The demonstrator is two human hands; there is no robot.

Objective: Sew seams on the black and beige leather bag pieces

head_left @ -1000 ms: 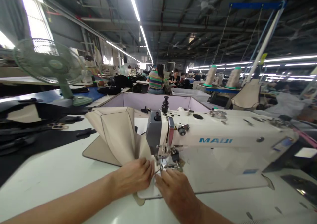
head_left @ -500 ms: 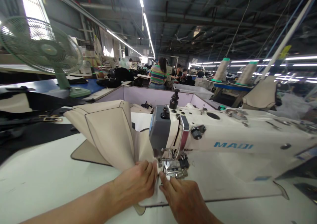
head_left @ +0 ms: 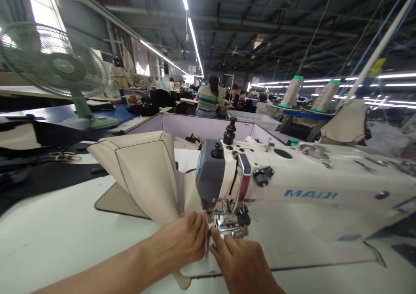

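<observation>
A beige bag piece with dark edge lines stands folded on the white table, its near end running in under the needle of the white sewing machine. My left hand is closed on the edge of this piece, just in front of the presser foot. Beside it, my right hand pinches the same edge between thumb and forefinger, near the metal guide. The fingers hide the exact spot where the material meets the needle.
A green fan stands at the left on a blue table. Black pieces with gold buckles lie below it. Thread cones are behind the machine on the right. A lilac-walled bin is beyond the machine, and a person stands farther back.
The view has shifted very slightly, so the machine sits a little more to the right. Both hands keep their places at the needle with the bag piece.
</observation>
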